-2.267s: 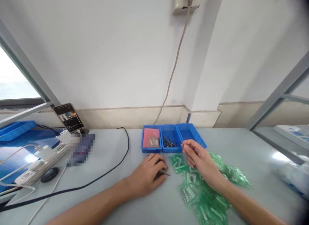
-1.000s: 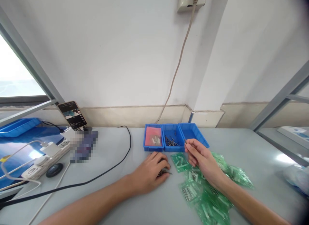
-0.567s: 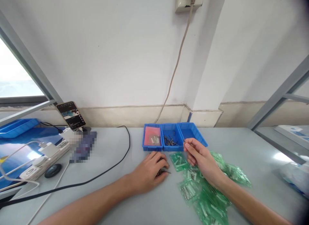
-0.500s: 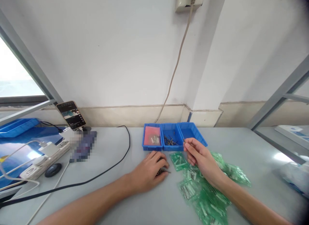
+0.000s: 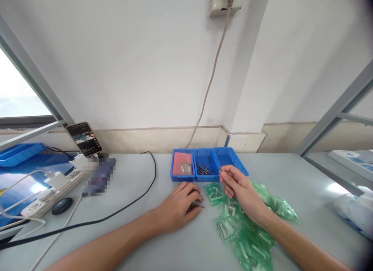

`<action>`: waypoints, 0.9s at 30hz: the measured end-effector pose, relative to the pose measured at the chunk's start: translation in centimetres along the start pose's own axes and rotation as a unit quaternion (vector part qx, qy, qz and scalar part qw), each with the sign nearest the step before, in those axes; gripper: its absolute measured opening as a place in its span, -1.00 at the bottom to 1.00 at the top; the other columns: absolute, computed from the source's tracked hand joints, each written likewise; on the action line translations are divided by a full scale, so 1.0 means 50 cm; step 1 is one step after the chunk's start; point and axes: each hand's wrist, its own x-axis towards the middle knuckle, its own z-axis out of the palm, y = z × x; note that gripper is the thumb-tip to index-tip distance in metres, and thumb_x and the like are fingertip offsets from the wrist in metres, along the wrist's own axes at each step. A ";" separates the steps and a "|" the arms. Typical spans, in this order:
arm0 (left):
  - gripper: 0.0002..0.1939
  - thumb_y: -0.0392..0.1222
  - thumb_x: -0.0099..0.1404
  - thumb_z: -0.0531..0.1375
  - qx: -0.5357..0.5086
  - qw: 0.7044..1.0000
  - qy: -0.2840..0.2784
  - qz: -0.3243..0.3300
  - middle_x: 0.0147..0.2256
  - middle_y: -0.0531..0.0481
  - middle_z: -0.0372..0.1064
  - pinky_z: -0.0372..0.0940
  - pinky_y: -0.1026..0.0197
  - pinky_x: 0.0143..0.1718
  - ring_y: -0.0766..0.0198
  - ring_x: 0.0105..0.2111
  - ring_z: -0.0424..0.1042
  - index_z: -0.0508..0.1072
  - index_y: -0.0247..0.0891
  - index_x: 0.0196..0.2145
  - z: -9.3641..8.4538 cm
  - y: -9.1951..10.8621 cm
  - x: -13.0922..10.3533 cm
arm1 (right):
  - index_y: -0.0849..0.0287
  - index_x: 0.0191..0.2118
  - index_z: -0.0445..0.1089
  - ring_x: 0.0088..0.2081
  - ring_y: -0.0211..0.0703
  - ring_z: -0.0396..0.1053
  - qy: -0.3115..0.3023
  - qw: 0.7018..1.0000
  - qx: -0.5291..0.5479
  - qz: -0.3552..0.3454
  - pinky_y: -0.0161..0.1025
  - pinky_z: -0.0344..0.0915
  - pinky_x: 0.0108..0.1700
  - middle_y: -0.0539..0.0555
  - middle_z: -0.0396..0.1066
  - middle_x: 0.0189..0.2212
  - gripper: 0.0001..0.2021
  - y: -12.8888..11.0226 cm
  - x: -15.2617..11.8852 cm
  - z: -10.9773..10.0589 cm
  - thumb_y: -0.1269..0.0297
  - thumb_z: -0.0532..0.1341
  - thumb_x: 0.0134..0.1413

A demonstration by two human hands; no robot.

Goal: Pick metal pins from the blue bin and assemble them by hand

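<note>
On the left, on the grey bench (image 5: 131, 247), my left grip (image 5: 179, 205) curls palm-down around a small bundle of thin dark metal pins (image 5: 191, 206), one end poking out between thumb and forefinger; my forearm reaches in low from the lower left, resting near the surface. Just beyond it sits a blue plastic tray with a pink sheet (image 5: 182, 158) in it, and beside that a middle blue plastic tray (image 5: 206, 178) with more loose pins, scattered across its floor. I judge the step in hand to be fine handling of a single piece, which calls for a steady, light fingertip hold and good aim. My right grip (image 5: 237, 184) pinches that small slender metal piece (image 5: 220, 169) between thumb and forefinger, its tip pointing up where the middle tray meets the right-hand blue plastic tray (image 5: 227, 159); I cannot tell whether it touches either. My right forearm slants in from the lower right, raised above the shiny green plastic packets (image 5: 253, 240), the wrist fairly straight, other fingers tucked under.
</note>
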 end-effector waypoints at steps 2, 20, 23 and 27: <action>-0.87 -0.26 0.50 0.22 0.000 1.000 0.001 0.000 0.04 -0.14 0.38 0.33 0.01 0.10 0.05 0.02 0.35 0.42 -0.20 -0.01 0.000 0.000 0.000 | 0.03 -0.14 0.41 -0.59 -0.35 0.04 -0.003 1.000 -0.001 -0.001 -0.31 0.06 -0.56 -0.07 0.37 -0.37 -0.65 0.000 0.001 0.001 -0.13 0.37 0.26; -0.87 -0.25 0.51 0.20 -0.004 1.000 -0.002 0.006 0.04 -0.15 0.38 0.33 -0.01 0.13 0.05 0.03 0.36 0.42 -0.19 -0.01 -0.007 0.003 0.000 | 0.05 -0.15 0.43 -0.60 -0.35 0.04 -0.007 1.000 -0.003 0.003 -0.32 0.06 -0.56 -0.07 0.38 -0.42 -0.62 -0.008 0.000 0.004 -0.16 0.38 0.23; -0.88 -0.24 0.52 0.20 -0.006 1.000 -0.003 0.007 0.04 -0.16 0.38 0.34 -0.01 0.12 0.05 0.03 0.36 0.43 -0.19 -0.01 -0.008 0.003 0.000 | 0.05 -0.14 0.43 -0.60 -0.35 0.04 -0.010 1.000 -0.004 0.001 -0.31 0.07 -0.56 -0.06 0.38 -0.42 -0.64 -0.005 0.001 0.002 -0.15 0.36 0.26; -0.88 -0.24 0.52 0.20 -0.003 1.000 -0.001 0.006 0.04 -0.15 0.39 0.34 -0.01 0.12 0.05 0.03 0.36 0.43 -0.19 -0.01 -0.008 0.004 0.001 | 0.06 -0.13 0.43 -0.60 -0.36 0.03 -0.013 1.000 -0.005 -0.002 -0.32 0.06 -0.56 -0.07 0.38 -0.41 -0.65 -0.001 0.001 0.000 -0.13 0.35 0.29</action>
